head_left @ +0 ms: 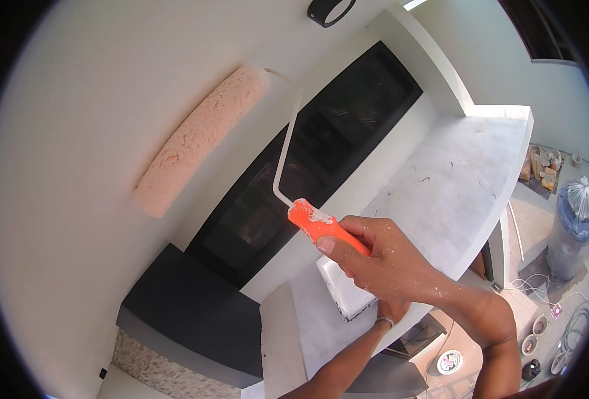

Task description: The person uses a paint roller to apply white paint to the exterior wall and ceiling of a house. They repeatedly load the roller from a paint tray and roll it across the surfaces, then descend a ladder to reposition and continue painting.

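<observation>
A paint roller with a long, pinkish fluffy sleeve [201,141] is raised against the pale wall at the upper left. Its bent wire frame [284,149] runs down to an orange, paint-spattered handle [316,223]. My right hand [381,256] is closed around that handle, with the thumb along it. Below and behind, a white paint tray [344,292] sits on the pale counter [434,183]. My left hand [393,310], with a band at the wrist, is at the tray's near side. Its fingers are hidden behind my right hand.
A dark-framed window [308,163] is set in the wall behind the counter. A dark boxy unit [188,309] stands at lower left, and a black wall lamp [331,10] is overhead. Buckets [449,362], a hose [574,329] and a plastic-wrapped drum [570,229] occupy the floor at right.
</observation>
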The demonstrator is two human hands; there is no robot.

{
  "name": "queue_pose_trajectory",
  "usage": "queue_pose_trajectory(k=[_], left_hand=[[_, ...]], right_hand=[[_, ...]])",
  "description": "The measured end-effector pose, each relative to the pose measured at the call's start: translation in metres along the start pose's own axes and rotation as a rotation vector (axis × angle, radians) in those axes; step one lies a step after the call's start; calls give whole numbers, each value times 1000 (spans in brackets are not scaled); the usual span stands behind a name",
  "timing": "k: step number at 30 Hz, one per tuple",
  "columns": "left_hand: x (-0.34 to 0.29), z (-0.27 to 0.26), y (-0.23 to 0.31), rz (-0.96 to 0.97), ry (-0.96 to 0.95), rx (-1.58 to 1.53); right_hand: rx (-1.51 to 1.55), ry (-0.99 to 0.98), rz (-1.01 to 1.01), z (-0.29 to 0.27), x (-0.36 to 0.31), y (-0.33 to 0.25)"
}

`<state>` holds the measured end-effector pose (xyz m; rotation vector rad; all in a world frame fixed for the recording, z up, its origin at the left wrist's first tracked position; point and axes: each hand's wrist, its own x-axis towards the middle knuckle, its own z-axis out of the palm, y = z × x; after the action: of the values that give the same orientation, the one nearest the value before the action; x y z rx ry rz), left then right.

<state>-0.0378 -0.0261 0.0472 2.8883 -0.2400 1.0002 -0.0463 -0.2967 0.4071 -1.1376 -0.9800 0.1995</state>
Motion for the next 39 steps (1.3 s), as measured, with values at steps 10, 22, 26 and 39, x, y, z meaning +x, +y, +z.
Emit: queue_pose_trajectory(k=[10,22,26,39], left_hand=[[1,4,-2,-110,-152,-14],[9,2,19,-189,-269,-3],[12,3,22,-176,-265,1],[3,-14,14,-352,-353,20]], right_hand=[[40,11,1,-27,-55,-42],[120,40,99,-53,-125,-98],[28,37,115,-63,-147,-111],[-61,200,9,-64,-196,-131]])
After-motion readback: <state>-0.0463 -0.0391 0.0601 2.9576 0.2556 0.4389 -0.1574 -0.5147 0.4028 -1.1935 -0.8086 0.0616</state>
